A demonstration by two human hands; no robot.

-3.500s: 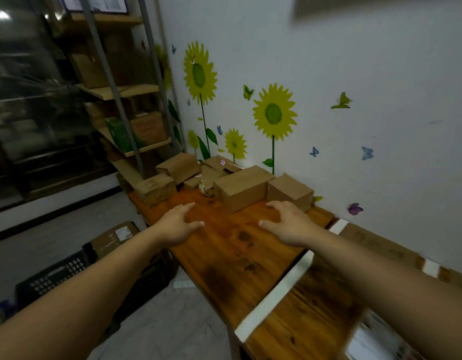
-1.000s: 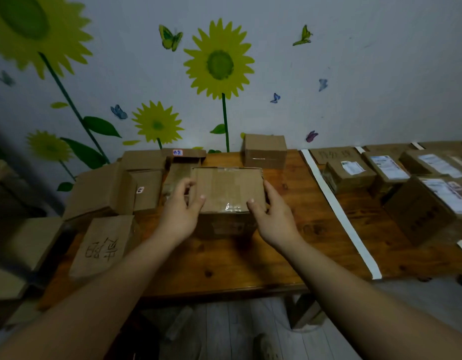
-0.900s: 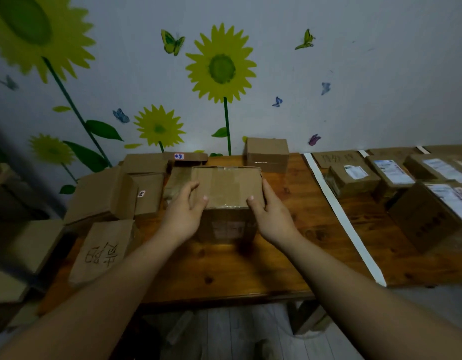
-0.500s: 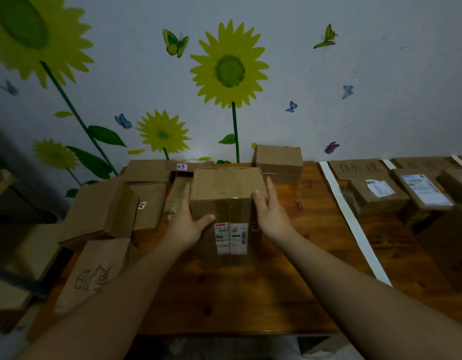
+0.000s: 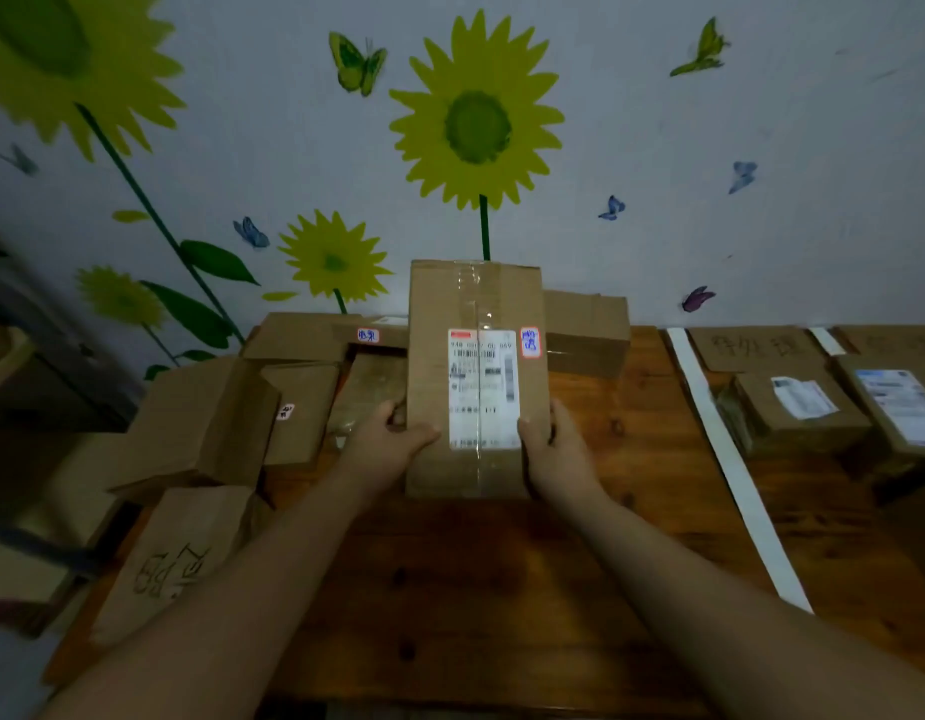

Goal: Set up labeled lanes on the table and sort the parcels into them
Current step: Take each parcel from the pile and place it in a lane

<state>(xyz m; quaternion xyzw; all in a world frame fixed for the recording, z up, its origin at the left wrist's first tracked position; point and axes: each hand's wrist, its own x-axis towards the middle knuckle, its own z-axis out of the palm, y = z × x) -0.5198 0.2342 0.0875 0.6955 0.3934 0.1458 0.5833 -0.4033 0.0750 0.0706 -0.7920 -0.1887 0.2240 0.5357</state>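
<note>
Item: parcel [image 5: 476, 376], brown carton, taped along its length, printed shipping label [image 5: 482, 389] and a small handwritten sticker [image 5: 530, 342] facing us. Location: tipped up on end over the wooden table [image 5: 502, 589], left of the white tape strip [image 5: 730, 459]; whether its lower edge touches the wood we cannot tell.

Hold: our left hand [image 5: 385, 441] is closed on the parcel's left edge, thumb across the front; our right hand [image 5: 556, 444] is closed on its right edge. Both grip low on the carton.

Also left of the strip: a heap of unsorted cartons [image 5: 210, 418], and a cardboard lane sign [image 5: 174, 558] with handwriting lying flat.

Right of the strip: a second cardboard sign [image 5: 756, 348] against the wall, with labelled boxes [image 5: 798, 413] already lying in front of it.

Step, as we judge it: sorting under way; we are reading this parcel's sticker to choose its lane.

Next move, as we judge it: match the sticker to a sign, then carry the parcel there with both hands, clearing the heap and any boxes already placed.
</note>
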